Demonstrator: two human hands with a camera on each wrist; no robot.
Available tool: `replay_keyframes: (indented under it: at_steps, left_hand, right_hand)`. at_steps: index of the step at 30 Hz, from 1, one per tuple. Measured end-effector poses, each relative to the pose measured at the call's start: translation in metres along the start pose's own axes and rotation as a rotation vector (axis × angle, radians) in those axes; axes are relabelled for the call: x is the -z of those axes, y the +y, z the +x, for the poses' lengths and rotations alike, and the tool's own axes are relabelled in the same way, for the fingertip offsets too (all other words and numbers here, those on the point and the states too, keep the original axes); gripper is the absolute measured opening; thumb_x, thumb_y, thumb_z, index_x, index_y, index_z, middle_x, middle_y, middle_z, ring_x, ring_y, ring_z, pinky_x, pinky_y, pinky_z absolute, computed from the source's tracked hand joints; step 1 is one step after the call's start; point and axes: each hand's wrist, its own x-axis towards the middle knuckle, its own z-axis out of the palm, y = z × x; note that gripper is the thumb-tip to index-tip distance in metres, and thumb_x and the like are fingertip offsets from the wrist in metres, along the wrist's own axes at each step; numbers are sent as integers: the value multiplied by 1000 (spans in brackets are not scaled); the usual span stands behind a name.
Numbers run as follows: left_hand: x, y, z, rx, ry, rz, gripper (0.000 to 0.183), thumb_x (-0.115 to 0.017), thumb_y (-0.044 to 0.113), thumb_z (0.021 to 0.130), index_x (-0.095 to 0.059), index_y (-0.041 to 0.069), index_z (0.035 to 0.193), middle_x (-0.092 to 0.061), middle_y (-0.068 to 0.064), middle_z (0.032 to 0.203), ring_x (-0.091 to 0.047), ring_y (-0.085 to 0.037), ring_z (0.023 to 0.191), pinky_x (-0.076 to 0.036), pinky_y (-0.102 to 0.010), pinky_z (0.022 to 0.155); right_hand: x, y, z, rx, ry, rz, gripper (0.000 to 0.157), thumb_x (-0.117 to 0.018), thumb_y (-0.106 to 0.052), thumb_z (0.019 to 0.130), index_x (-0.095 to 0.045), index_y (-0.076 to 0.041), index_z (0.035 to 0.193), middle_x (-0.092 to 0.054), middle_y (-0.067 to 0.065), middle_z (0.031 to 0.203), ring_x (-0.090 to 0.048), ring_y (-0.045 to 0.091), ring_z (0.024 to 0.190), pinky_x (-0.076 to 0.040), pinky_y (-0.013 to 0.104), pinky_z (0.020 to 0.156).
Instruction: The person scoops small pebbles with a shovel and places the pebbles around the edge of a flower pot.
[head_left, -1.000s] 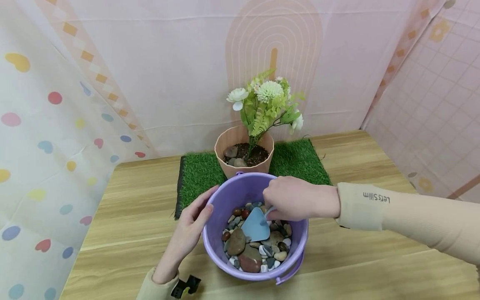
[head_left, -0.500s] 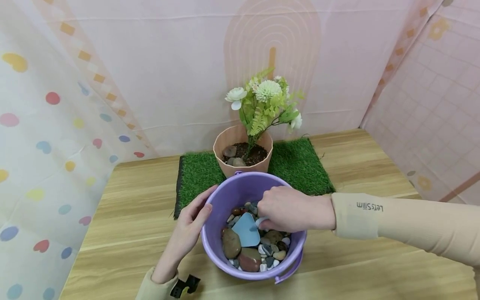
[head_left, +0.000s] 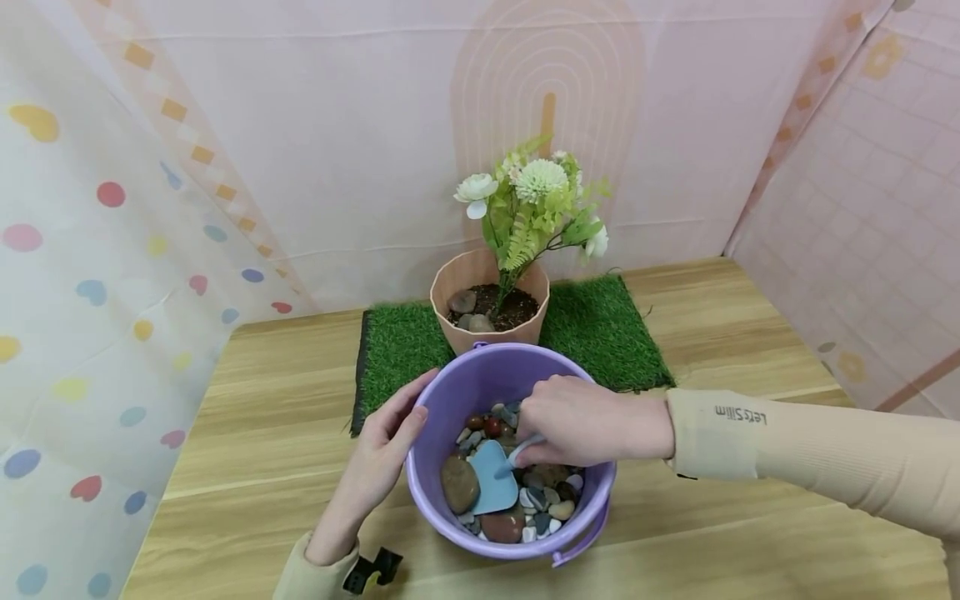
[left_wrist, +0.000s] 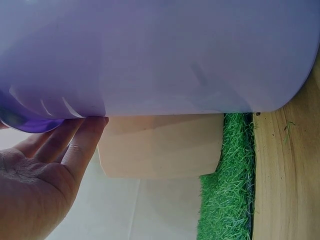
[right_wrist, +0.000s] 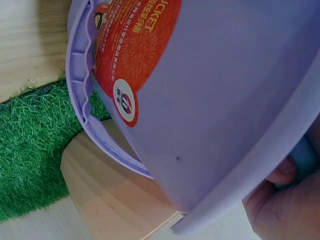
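Note:
A purple bucket [head_left: 512,550] stands on the table, with stones of mixed sizes [head_left: 546,500] in its bottom. Inside it, my right hand [head_left: 570,421] grips the handle of a light blue toy shovel [head_left: 495,483]. The shovel's blade lies among the stones, against a large brown stone [head_left: 459,483] on the left. In the right wrist view the bucket's wall hides most of that hand; part of the blue handle [right_wrist: 303,157] shows between the fingers. My left hand [head_left: 386,446] rests with extended fingers on the bucket's left side at the rim, fingertips touching its outer wall in the left wrist view.
Right behind the bucket, a peach flower pot [head_left: 491,340] holds soil, a few stones and white artificial flowers [head_left: 540,179]. It stands on a green turf mat [head_left: 611,333]. The bucket's handle [head_left: 585,542] hangs down at the front right. Patterned cloth [head_left: 360,150] closes off the back and sides.
My right hand has moved a little toward the front of the bucket, and the shovel blade has shifted left and forward among the stones. The left hand keeps its place.

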Motion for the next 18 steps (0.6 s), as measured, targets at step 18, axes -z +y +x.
replay_keyframes:
  at_steps: [18]
  left_hand:
    - [1,-5,0,22,-3,13,46,-46,14,112,-47,6,158,-53,-24,158,-59,11,125,-54,-14,99]
  right_hand:
    - [1,21,-7,-5,61,171,17,-75,-30,98,-85,-20,90,-78,-11,74,-48,-8,59,-43,14,60]
